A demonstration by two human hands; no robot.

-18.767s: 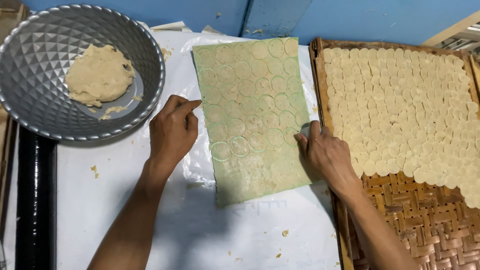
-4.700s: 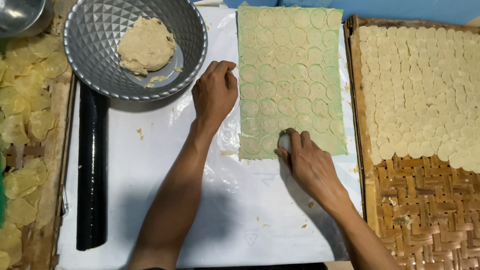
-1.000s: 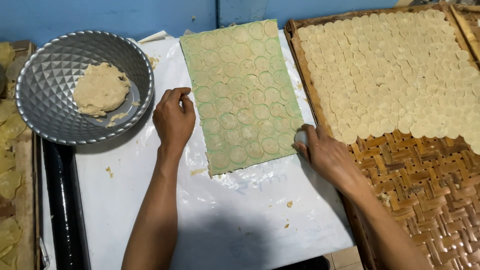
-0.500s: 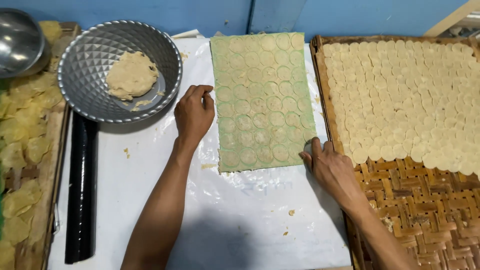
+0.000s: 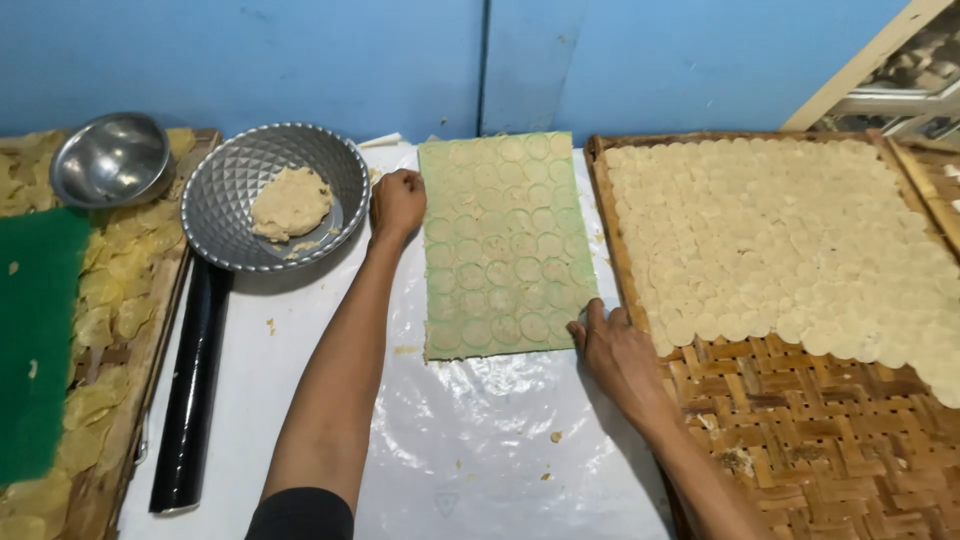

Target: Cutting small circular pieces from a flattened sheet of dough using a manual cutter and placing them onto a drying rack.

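A flat sheet of pale dough (image 5: 505,245), marked all over with cut circles, lies on a green backing on the white plastic-covered table (image 5: 480,450). My left hand (image 5: 397,205) rests with curled fingers on the sheet's left edge, near its top. My right hand (image 5: 612,345) lies at the sheet's lower right corner, fingertips touching it. On the right, a woven bamboo tray (image 5: 800,430) holds several rows of round dough discs (image 5: 790,240).
A patterned metal bowl (image 5: 225,215) with a lump of dough (image 5: 290,203) stands left of my left hand. A black rolling pin (image 5: 195,385) lies along the table's left side. Further left are a small steel bowl (image 5: 110,160), a green mat (image 5: 35,340) and a tray of yellowish chips (image 5: 110,300).
My right hand slid down the sheet's right edge to its lower corner, and the small white object in it is no longer visible. My left hand stays on the left edge. The view shifted.
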